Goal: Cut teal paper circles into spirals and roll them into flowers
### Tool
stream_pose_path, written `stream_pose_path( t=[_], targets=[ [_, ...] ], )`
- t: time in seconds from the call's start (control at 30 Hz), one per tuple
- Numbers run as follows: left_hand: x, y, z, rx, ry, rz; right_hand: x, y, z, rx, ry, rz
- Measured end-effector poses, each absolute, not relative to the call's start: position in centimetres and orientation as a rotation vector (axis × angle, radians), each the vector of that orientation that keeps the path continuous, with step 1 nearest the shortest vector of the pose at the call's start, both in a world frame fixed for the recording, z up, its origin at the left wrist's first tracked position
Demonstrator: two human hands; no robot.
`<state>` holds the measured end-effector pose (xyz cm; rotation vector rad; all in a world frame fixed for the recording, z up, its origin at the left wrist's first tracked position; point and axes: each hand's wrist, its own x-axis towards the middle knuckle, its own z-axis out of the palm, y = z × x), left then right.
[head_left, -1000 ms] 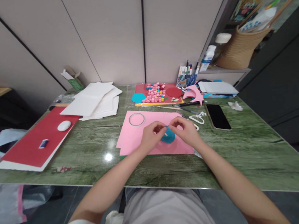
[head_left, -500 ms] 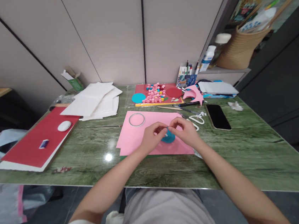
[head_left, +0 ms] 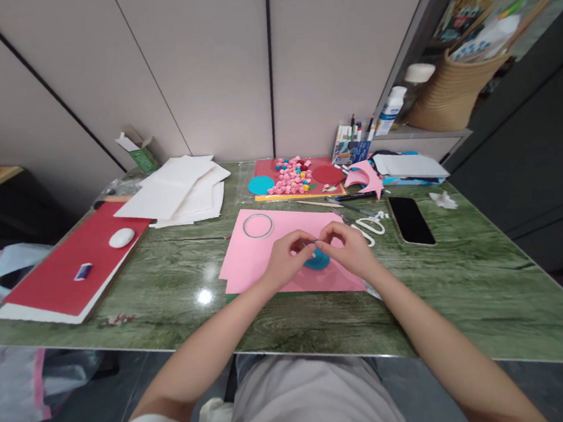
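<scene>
Thumb and fingertips of my left hand [head_left: 286,259] and my right hand [head_left: 350,249] meet, pinching a blue piece of paper [head_left: 319,261] from both sides. The rounded lower part of this paper hangs just below my fingertips, over pink paper sheets [head_left: 251,264]. Its pinched end is mostly hidden by my fingers. Left of my hands, a thin ring [head_left: 258,235] lies on the pink sheet. White-handled scissors [head_left: 374,226] rest to the right of my right hand.
Behind my hands, many small rolled paper flowers [head_left: 291,182] lie between a blue disc [head_left: 261,185] and a red disc [head_left: 328,174]. A phone [head_left: 412,221] lies to the right. White sheets [head_left: 171,189] and red paper [head_left: 73,260] are at the left.
My fingertips have shifted very slightly at the pinched end of the blue paper. Everything else stays where it was.
</scene>
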<state>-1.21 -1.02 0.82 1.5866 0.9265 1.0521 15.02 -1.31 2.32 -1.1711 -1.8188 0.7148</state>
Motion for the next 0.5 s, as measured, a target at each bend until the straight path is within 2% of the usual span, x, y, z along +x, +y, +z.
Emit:
stream_pose_path(
  t=[0.5],
  targets=[
    [-1.41, -0.65, 0.65, 1.363, 0.724, 1.024, 15.54, -1.14, 2.28, -1.106, -1.821, 0.61]
  ],
)
